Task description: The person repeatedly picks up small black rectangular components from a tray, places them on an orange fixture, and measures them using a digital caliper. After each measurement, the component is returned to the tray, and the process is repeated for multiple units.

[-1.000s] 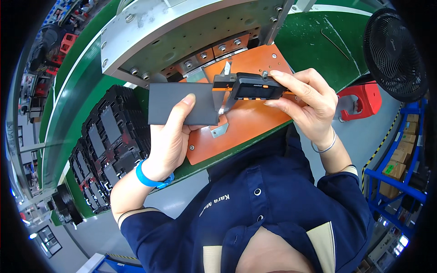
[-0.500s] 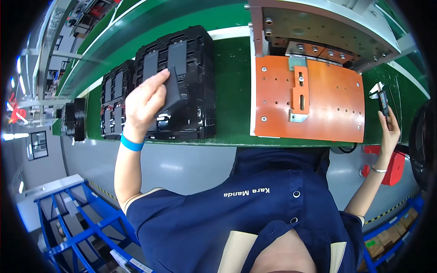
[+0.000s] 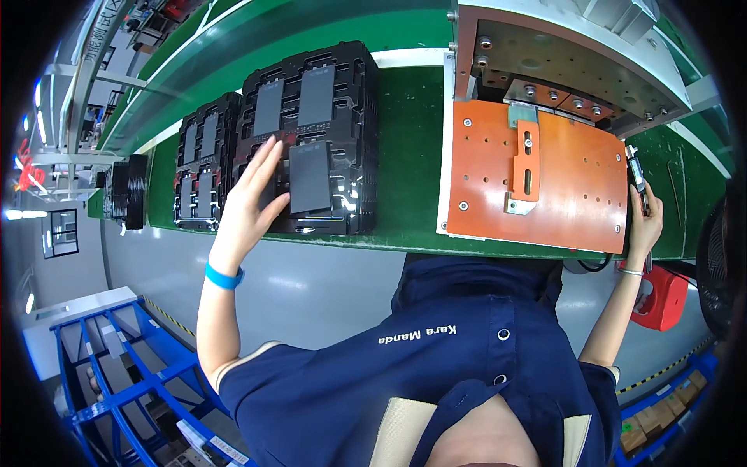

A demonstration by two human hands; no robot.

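My left hand (image 3: pixel 250 201) is open, its fingers stretched out over the near left part of a black plastic tray stack (image 3: pixel 364 148). Beside its thumb, a flat dark grey rectangular battery (image 3: pixel 310 179) lies in the tray's near right pocket. Two more such batteries sit in the far pockets, a left one (image 3: pixel 269 107) and a right one (image 3: pixel 317 95). What the near left pocket holds is mostly hidden by my hand. My right hand (image 3: pixel 646 224) is closed around a digital caliper (image 3: pixel 637 176), just past the right edge of an orange plate (image 3: pixel 572 175).
A second tray stack (image 3: pixel 197 167) with similar flat pieces stands to the left, and black stacked trays (image 3: pixel 127 193) beyond it. A metal press frame (image 3: pixel 560 54) rises behind the orange plate, which carries an orange slotted bracket (image 3: pixel 526 159). A black round fan-like object (image 3: pixel 714 249) stands far right.
The battery that was tilted in my left hand now lies flat in the tray, and the fingers have let go and spread. My right hand has drawn the caliper left, toward the orange plate.
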